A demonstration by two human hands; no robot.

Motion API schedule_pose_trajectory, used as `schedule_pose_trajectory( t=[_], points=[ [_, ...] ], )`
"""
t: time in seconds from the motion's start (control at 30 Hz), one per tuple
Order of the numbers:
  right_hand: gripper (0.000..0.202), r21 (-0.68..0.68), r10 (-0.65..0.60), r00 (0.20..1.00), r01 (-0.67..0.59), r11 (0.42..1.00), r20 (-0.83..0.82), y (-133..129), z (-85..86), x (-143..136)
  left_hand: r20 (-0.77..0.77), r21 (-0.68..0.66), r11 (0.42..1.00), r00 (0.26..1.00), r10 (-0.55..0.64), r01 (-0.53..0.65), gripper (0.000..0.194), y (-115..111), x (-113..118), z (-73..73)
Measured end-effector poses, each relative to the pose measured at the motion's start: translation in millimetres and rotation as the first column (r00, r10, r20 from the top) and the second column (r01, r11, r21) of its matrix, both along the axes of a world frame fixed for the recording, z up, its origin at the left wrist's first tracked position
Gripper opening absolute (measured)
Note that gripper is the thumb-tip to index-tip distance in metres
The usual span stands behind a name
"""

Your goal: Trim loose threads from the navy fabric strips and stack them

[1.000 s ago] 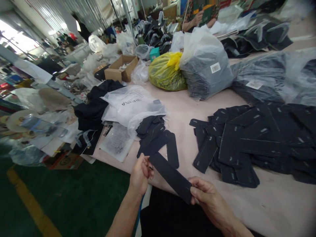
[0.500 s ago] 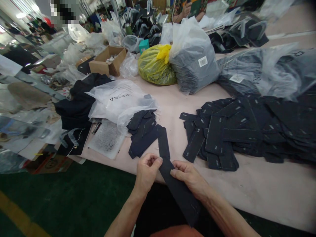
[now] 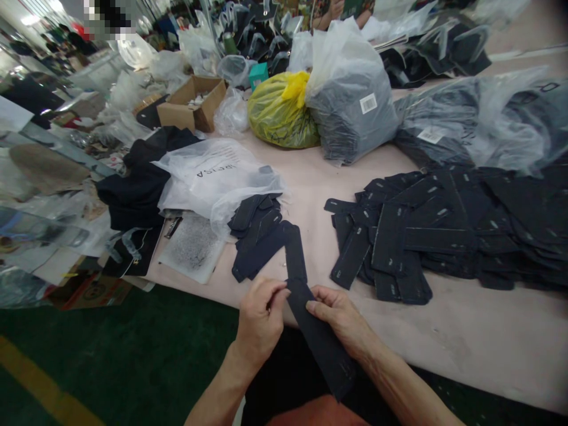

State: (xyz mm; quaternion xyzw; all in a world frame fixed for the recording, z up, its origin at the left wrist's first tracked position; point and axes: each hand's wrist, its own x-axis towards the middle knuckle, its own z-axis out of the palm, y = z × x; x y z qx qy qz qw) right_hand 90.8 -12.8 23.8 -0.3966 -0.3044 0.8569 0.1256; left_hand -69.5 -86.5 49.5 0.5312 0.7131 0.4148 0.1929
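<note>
One dark fabric strip (image 3: 317, 337) hangs over the near edge of the tabletop (image 3: 465, 337), its upper end pinched in the grip of both the left hand (image 3: 260, 322) and the right hand (image 3: 341, 316). Just beyond lies a small heap of strips (image 3: 266, 234), with a larger pile (image 3: 421, 231) to the right and a clear plastic bag (image 3: 217, 177) behind.

Strip (image 3: 317, 337) at bottom centre: dark matt cloth. Bags (image 3: 350, 100) up top: glossy clear plastic. Box (image 3: 189, 106) upper left: matt cardboard.

The dark strip (image 3: 320, 340) hides its lower end (behind the forearm).
</note>
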Motion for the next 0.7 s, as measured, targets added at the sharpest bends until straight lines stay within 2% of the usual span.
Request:
schedule_pose_trajectory(
  t=[0.07, 0.17, 0.23, 0.4, 0.57, 0.7],
  points=[
    [0.025, 0.007, -0.018, 0.997, 0.018, 1.000, -0.071, -0.2, -0.3, -0.2, -0.040, -0.014, 0.995, 0.994, -0.101, 0.100, 0.016, 2.1, 4.2, 3.9],
    [0.023, 0.019, -0.020, 0.992, 0.023, 1.000, -0.128, -0.2, -0.7, 1.1, -0.019, -0.115, 0.986, 0.992, -0.126, 0.123, 0.020, 5.3, 7.4, 6.5],
    [0.020, 0.047, -0.012, 0.994, 0.017, 0.999, -0.106, -0.1, -0.9, 2.3, -0.001, -0.151, 0.979, 0.990, -0.139, 0.138, 0.019, 6.4, 7.3, 6.6],
    [0.019, 0.096, 0.001, 0.998, 0.005, 0.995, -0.062, -0.1, -1.0, 3.2, 0.004, -0.138, 0.959, 0.969, -0.248, 0.247, 0.022, 6.7, 5.0, 7.0],
    [0.018, 0.203, 0.040, 0.997, -0.027, 0.979, -0.062, -1.1, -1.2, 3.1, -0.094, -0.150, 0.939, 0.941, -0.326, 0.310, 0.023, 6.7, 5.3, 6.7],
    [0.015, 0.295, 0.062, 0.998, -0.053, 0.954, -0.021, -3.0, -3.1, 3.7, -0.212, -0.166, 0.929, 0.908, -0.361, 0.331, 0.023, 5.0, 6.9, -3.1]
  ],
)
